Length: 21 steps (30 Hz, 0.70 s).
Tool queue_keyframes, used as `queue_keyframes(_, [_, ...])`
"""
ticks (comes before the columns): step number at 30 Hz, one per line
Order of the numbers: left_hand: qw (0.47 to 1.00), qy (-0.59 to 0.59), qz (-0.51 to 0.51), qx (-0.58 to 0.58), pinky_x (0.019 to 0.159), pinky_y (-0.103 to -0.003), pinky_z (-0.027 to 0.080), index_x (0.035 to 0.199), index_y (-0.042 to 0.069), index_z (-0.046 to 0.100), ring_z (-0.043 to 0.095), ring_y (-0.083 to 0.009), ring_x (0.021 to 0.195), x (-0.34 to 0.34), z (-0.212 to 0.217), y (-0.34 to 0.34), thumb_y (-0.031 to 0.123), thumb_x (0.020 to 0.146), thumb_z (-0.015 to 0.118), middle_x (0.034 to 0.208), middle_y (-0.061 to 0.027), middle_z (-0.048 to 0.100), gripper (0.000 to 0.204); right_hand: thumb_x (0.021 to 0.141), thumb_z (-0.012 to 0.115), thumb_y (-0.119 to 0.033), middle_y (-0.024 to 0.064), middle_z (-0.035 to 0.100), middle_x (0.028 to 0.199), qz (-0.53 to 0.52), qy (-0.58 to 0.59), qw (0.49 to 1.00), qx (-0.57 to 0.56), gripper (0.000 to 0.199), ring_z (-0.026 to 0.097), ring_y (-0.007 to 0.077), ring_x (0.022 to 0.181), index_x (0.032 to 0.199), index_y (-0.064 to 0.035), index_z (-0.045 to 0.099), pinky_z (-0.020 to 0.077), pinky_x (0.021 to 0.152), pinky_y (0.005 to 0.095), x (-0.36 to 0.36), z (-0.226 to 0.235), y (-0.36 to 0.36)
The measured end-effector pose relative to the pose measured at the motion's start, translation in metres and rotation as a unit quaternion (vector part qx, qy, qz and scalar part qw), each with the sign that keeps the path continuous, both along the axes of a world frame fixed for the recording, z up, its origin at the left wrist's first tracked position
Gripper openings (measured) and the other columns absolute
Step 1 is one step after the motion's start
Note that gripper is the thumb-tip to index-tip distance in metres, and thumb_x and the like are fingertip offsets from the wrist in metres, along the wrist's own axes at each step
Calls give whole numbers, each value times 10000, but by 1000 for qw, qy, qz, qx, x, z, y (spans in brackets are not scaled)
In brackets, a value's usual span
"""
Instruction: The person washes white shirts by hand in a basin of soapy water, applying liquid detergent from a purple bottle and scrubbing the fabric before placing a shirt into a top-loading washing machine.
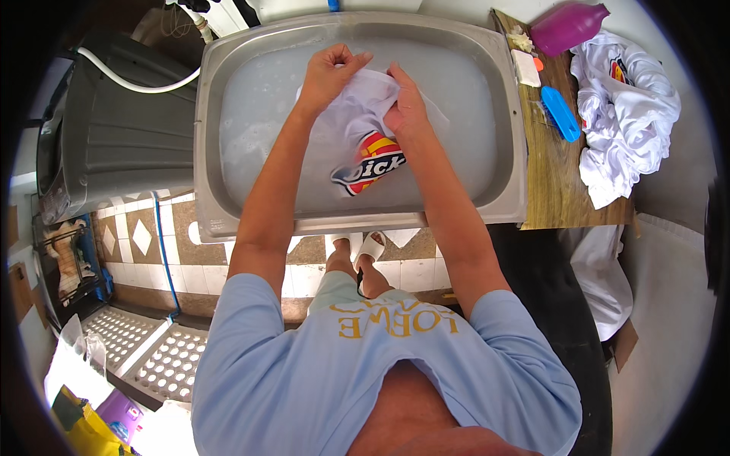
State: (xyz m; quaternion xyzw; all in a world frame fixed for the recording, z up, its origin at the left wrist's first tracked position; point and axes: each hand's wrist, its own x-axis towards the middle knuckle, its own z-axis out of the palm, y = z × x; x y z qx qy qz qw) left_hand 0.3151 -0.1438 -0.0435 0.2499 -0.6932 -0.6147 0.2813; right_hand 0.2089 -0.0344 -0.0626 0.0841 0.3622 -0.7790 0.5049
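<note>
I observed both hands over the steel sink [228, 137], the left hand [328, 72] and right hand [405, 105] each with fingers curled and pinching a bunched white shirt [357, 137]. The shirt hung from the fingers into cloudy water. Well right of the fingers, the wooden worktop [551, 190] carried a blue brush [561, 114] and heaped white garments [627, 114].
</note>
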Motion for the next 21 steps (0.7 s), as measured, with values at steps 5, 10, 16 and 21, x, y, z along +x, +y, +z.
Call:
queue_keyframes(5, [948,-3,62,-311,471,-289,424,670,52,584,524,-125,484,-36,4,31,174,833,658,532,-38,544,217,925,521,-493,4,502,732,227,176,918,-273,391,502,147,652,784,-129,520,474,703,281,-41,-57,8])
queue_keyframes(10, [893,-87,81,-434,488,-295,420,706,61,590,517,-173,471,-45,-27,15,203,872,615,533,-57,551,219,921,520,-509,-24,404,677,-11,8,1000,-20,398,446,139,659,792,-132,515,451,711,305,13,-1,-5])
queue_keyframes(16, [873,-19,-47,-486,620,-400,491,837,114,655,618,-318,676,-69,-14,77,146,746,626,703,-119,623,101,909,533,-520,24,466,851,54,1,989,-136,427,484,183,795,885,-95,503,469,723,360,-36,-41,17])
queue_keyframes(21, [914,-75,35,-397,540,-418,472,677,98,597,588,-349,608,-64,-15,10,163,737,611,675,-116,622,90,947,413,-546,31,510,826,-1,-59,998,33,451,552,194,818,980,-108,513,477,704,316,0,1,-10])
